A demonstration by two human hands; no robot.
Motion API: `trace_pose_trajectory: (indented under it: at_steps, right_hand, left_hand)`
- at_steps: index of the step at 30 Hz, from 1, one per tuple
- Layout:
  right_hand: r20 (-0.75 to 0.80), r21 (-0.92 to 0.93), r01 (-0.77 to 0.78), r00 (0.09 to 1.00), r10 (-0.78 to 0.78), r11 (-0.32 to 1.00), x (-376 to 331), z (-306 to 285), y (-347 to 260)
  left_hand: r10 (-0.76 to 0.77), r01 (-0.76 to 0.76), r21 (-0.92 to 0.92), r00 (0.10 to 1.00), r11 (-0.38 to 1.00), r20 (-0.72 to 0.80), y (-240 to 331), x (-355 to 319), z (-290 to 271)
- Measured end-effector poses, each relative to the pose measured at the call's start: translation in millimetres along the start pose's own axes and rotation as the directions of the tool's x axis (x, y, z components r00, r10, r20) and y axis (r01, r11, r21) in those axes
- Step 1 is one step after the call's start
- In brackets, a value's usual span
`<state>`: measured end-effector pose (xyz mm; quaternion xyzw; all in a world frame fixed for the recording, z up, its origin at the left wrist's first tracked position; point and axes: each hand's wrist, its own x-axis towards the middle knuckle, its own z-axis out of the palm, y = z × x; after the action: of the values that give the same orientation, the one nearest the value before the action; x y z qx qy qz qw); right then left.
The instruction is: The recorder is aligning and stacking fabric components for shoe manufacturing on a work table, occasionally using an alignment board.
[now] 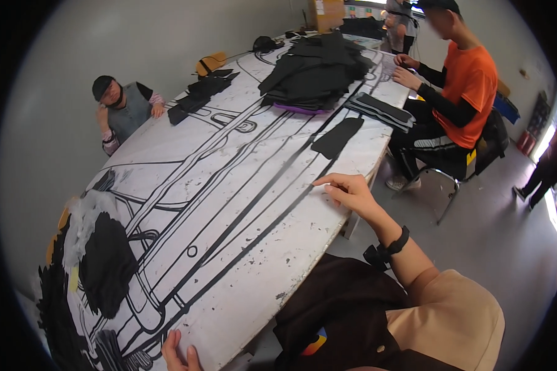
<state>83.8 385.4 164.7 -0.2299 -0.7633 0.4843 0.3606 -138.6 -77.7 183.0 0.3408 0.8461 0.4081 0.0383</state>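
My right hand [347, 189] is over the near right part of a large white table [272, 241] painted with black lines. Its index finger is stretched toward the tabletop, the thumb stands apart, and nothing shows in it. Just beyond it lies a single flat black fabric piece [338, 138]. At the bottom of the view, my left hand [178, 353] rests at the table's near edge with fingers apart and holding nothing visible; part of it is cut off. A tall, loose heap of black fabric pieces [318, 68] lies farther back, with a purple layer underneath.
A dark grey folded stack [380, 111] lies by the right edge. More black fabric [108, 266] is piled at left, beside crumpled clear plastic [88, 222]. A person in an orange shirt [470, 86] sits at right; another person [130, 111] is across the table.
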Motion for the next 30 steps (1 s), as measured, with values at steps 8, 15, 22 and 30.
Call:
trace_pose_trajectory:
  at_steps: [8, 15, 22, 30]
  right_hand:
    - [-0.006, 0.001, -0.005, 1.0, 0.005, 1.0, 2.1, -2.1, 1.1]
    - [-0.028, -0.008, 0.012, 1.0, -0.012, 1.0, -3.3, -5.6, -2.5]
    - [0.008, 0.02, 0.004, 1.0, -0.004, 1.0, 1.3, 4.3, 15.1]
    - [-0.088, -0.181, 0.178, 0.977, -0.196, 0.967, 0.9, -15.4, 16.9]
  left_hand:
    - [-0.048, 0.048, -0.032, 0.999, 0.998, 0.019, 3.9, 0.3, 2.8]
    - [-0.029, 0.031, -0.04, 0.998, 0.999, 0.054, 1.9, -1.5, 0.2]
    - [-0.059, 0.068, -0.064, 0.989, 0.996, 0.138, -5.2, -4.3, -9.9]
    - [0.813, -0.788, 0.201, 0.564, 0.582, -0.143, 16.4, 13.6, 27.3]
